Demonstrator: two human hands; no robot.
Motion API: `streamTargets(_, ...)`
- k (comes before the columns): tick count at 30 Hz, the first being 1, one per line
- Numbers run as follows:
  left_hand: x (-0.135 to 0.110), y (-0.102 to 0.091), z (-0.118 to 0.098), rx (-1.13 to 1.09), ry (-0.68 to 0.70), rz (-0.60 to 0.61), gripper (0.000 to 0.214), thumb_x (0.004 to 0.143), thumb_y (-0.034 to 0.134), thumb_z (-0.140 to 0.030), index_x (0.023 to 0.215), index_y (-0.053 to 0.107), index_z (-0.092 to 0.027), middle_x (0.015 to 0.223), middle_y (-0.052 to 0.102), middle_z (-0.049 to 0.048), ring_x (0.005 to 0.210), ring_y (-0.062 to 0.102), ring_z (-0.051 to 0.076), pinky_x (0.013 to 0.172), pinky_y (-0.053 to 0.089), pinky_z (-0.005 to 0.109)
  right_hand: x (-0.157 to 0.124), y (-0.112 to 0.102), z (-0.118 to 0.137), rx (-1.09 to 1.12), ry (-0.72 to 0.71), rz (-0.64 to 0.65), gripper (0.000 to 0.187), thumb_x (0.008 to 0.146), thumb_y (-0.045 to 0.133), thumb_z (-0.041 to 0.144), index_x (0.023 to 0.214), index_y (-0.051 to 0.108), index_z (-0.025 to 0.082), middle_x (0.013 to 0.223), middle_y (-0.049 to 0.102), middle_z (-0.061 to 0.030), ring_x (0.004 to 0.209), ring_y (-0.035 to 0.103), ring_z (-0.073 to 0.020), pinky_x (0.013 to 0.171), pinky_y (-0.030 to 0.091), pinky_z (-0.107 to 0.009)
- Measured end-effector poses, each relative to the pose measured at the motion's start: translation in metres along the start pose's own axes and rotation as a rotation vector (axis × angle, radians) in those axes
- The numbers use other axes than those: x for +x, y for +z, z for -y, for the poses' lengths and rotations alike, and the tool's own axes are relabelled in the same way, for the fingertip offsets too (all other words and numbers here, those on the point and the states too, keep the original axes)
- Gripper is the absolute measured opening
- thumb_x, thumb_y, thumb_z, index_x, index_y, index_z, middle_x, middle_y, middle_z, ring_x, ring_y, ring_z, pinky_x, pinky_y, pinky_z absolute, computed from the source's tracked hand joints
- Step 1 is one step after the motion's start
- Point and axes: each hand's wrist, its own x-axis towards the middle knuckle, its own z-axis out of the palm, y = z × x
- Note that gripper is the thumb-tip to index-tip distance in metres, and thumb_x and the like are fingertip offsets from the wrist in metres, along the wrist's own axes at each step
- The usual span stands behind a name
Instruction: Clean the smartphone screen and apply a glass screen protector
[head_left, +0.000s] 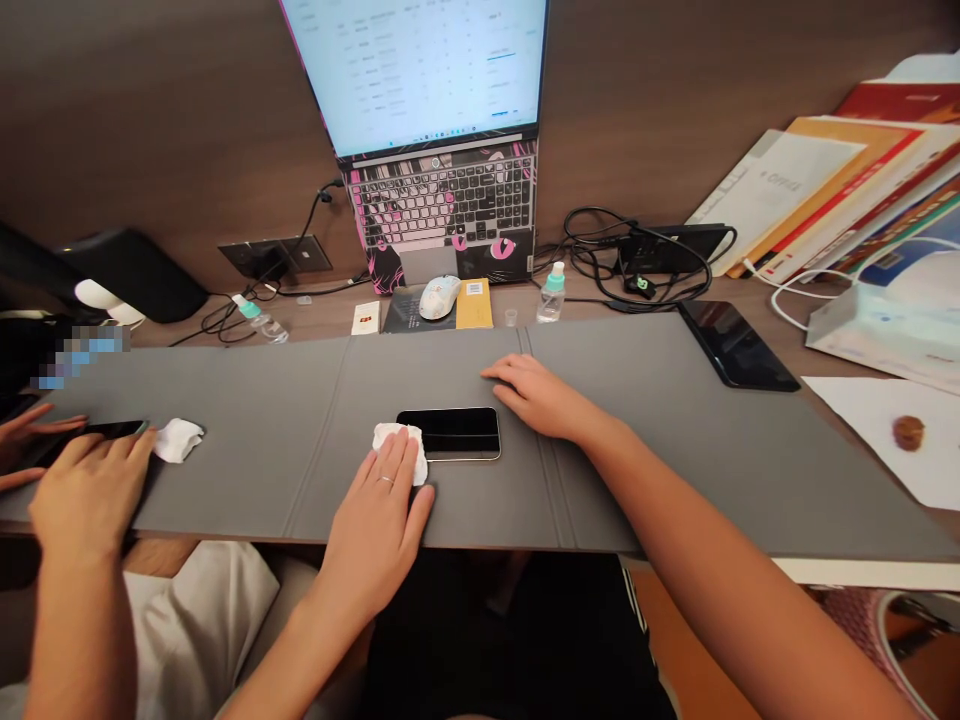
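Observation:
A phone (463, 434) with a dark screen lies flat on the grey desk mat. At its left end, a folded white tissue (415, 470) partly overlaps it. My left hand (379, 520) presses this tissue down under its outstretched fingers, the thumb apart. Beyond the phone's upper right, my right hand (536, 395) rests on the mat, fingers loosely extended and holding nothing. No contact shows between it and the phone.
Another person's hands (94, 485) are over a phone (116, 430) at the left, by a crumpled tissue (178, 440). Behind the mat (247, 430) stand a laptop (450, 200), a mouse (439, 297) and a spray bottle (551, 295). A tablet (739, 345) lies at right.

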Motion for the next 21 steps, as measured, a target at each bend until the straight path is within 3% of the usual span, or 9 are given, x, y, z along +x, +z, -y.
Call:
streamTargets(6, -0.005, 0.002, -0.021, -0.019, 0.069, -0.011, 0.062, 0.106, 0.035, -0.038, 0.159, 0.022, -0.011, 0.162, 0.035, 0.0163, 0.152, 0.032, 0.028, 0.12, 0.038, 0.05, 0.001, 0.001, 0.001, -0.018, -0.011, 0.01, 0.038, 0.099, 0.043, 0.024, 0.129, 0.065, 0.017, 0.118, 0.063, -0.0146, 0.117, 0.055, -0.0294, 0.104, 0.046, -0.05)
streamTargets(14, 0.043, 0.01, -0.064, -0.105, 0.129, 0.023, 0.064, 0.106, 0.031, -0.045, 0.153, 0.034, -0.001, 0.162, 0.033, 0.0203, 0.153, 0.028, 0.032, 0.124, 0.032, 0.048, 0.001, -0.001, -0.001, -0.008, -0.014, 0.01, 0.04, 0.098, 0.041, 0.029, 0.128, 0.065, 0.02, 0.12, 0.064, -0.0134, 0.115, 0.057, -0.0292, 0.105, 0.046, -0.05)
streamTargets(21, 0.069, 0.008, -0.066, -0.107, 0.184, 0.081, 0.074, 0.105, 0.024, -0.054, 0.154, 0.033, 0.001, 0.163, 0.029, 0.0211, 0.153, 0.026, 0.032, 0.125, 0.028, 0.047, 0.004, -0.001, -0.004, 0.012, 0.01, 0.02, 0.04, 0.097, 0.043, 0.034, 0.127, 0.066, 0.021, 0.122, 0.064, -0.0136, 0.117, 0.056, -0.0304, 0.106, 0.046, -0.052)
